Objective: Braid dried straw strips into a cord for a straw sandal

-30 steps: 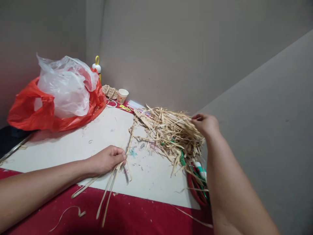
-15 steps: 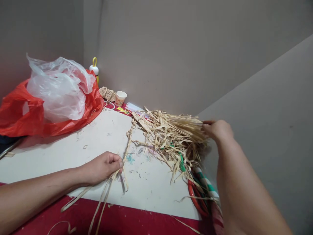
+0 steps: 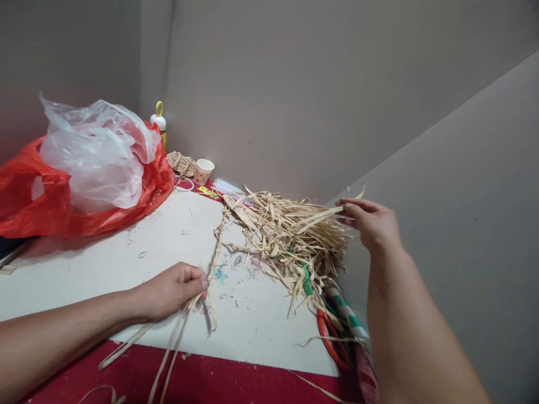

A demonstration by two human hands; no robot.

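a large white board bears a heap of dry straw and one braided cord, with a hand at each.
the heap lies on the board's far right, its long stalks running roughly left to right, their right ends toward the right hand, the nearer hand; the cord runs away from the left hand, long axis pointing to the board's far edge, its near end held in a closed grip, loose strands trailing toward the wearer; the right hand narrowly pinches a flat straw strip, which slants down-left over the heap; print on the paper cup and yellow marks beside it are too small to read.
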